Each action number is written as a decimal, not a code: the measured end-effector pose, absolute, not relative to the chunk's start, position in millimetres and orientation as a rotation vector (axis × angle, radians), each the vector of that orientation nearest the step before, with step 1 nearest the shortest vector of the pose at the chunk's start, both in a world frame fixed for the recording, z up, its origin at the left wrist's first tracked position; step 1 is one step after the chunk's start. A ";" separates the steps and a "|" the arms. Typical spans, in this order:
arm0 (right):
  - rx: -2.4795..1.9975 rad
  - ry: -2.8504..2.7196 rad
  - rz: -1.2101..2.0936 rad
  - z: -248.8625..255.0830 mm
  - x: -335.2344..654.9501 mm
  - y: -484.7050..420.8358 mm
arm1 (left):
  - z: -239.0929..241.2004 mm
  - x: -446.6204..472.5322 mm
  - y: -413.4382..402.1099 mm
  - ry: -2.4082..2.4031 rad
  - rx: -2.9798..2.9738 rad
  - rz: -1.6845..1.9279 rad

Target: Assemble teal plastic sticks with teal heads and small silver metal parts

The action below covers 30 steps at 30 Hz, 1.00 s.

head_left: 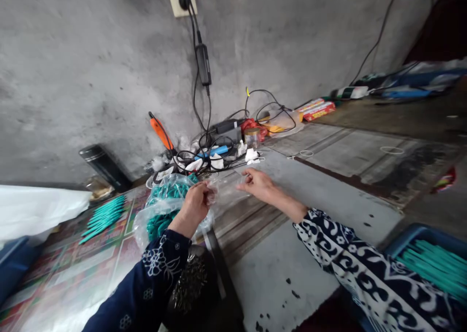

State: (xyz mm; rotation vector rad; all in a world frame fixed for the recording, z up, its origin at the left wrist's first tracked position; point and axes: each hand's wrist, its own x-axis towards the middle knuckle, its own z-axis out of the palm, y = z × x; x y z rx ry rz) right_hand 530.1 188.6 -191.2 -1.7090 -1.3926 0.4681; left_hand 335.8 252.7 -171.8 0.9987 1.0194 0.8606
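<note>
Clear plastic film (pixel 226 192), between left hand (pixel 193 204) and right hand (pixel 260 185), both hands pinched closed on its ends

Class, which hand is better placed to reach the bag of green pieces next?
The left hand, probably: it is close beside the bag of green pieces, while the right hand is farther away. Both seem to pinch clear plastic, so neither looks free.

Plastic (pixel 226 196) between left hand (pixel 194 204) and right hand (pixel 258 185); bag (pixel 143 222) left; sticks (pixel 434 264) in tub (pixel 418 231), right; cables (pixel 204 166) behind.
</note>
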 end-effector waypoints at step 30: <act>-1.181 -0.973 1.055 -202.1 515.5 153.7 | -169.8 319.5 182.7 1.331 1.961 1.044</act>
